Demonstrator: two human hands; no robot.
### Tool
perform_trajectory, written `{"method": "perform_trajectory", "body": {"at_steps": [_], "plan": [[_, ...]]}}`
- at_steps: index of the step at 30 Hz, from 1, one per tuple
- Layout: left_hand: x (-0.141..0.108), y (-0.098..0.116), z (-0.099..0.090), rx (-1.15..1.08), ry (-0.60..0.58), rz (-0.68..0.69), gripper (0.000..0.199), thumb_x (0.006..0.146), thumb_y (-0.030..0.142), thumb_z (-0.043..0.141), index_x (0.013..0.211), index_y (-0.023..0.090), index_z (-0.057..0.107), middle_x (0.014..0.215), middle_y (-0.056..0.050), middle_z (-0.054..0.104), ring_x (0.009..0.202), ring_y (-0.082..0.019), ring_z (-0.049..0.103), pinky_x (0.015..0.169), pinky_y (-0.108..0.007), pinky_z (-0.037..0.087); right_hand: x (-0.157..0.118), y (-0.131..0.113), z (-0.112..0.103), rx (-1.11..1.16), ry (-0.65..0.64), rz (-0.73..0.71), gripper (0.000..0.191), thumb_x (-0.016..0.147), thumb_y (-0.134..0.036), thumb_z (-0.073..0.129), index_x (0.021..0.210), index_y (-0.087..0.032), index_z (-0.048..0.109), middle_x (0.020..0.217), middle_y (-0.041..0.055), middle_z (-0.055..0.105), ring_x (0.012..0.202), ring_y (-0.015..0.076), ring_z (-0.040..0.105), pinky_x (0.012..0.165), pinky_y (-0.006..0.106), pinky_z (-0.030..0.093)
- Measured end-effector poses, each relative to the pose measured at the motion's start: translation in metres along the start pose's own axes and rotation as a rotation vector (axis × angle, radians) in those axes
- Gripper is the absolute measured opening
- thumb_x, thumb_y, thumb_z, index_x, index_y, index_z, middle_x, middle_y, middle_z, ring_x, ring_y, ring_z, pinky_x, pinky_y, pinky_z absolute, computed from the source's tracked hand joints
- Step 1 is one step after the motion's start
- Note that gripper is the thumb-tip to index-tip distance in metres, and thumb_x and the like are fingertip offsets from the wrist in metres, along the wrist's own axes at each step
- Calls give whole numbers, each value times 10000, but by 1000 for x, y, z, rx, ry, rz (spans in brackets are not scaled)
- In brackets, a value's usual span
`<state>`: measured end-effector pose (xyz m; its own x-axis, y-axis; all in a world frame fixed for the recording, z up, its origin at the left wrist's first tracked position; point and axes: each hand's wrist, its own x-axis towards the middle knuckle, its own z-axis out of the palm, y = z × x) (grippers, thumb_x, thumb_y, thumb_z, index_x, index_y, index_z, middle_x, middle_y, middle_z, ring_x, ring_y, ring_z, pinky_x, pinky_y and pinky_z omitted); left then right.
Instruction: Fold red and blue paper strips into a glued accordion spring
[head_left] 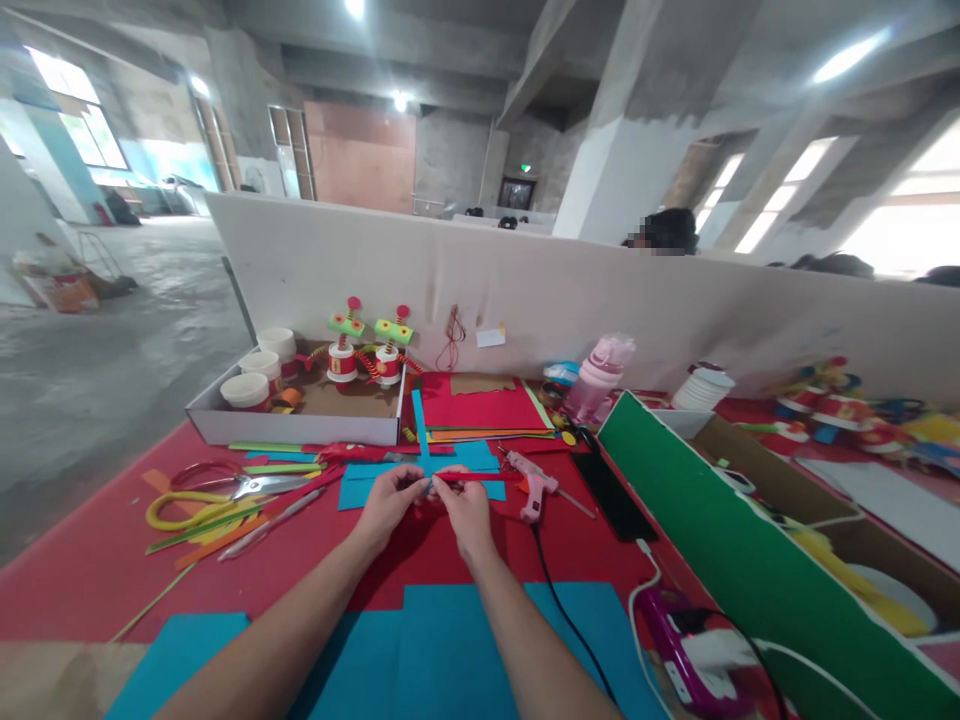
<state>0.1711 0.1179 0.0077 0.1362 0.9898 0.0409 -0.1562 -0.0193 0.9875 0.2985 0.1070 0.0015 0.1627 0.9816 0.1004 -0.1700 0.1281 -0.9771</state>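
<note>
My left hand [394, 498] and my right hand [466, 510] meet over the red table, fingertips pinched together. From between them a blue paper strip [421, 425] rises upright, and a red paper strip [486, 477] runs off to the right. The two strips seem to cross at my fingertips, though the fingers cover the joint. Beneath and behind lie blue paper pieces [360, 490]. Just right of my right hand rests a pink glue gun [537, 488]. Yellow-handled scissors [259, 486] and a pen [270, 525] lie to the left.
A shallow box [300, 430] at the back left holds paper cups and two cup figures. Stacked coloured paper [480, 405], a pink bottle [600, 375] and a phone [615, 497] sit behind and right. A green-sided box [720, 540] and purple power strip [686, 650] border the right.
</note>
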Motion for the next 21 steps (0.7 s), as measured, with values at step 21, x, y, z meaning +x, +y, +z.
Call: {"method": "perform_trajectory", "body": {"at_steps": [21], "plan": [[-2, -2, -2, -219, -31, -78, 247, 649, 318, 773, 676, 139, 606, 526, 20, 544, 474, -78, 471, 491, -208, 366, 3, 0, -2, 351, -94, 200, 233, 610, -337, 764, 729, -161, 668, 612, 4, 646, 553, 124, 590, 580, 259, 525]]}}
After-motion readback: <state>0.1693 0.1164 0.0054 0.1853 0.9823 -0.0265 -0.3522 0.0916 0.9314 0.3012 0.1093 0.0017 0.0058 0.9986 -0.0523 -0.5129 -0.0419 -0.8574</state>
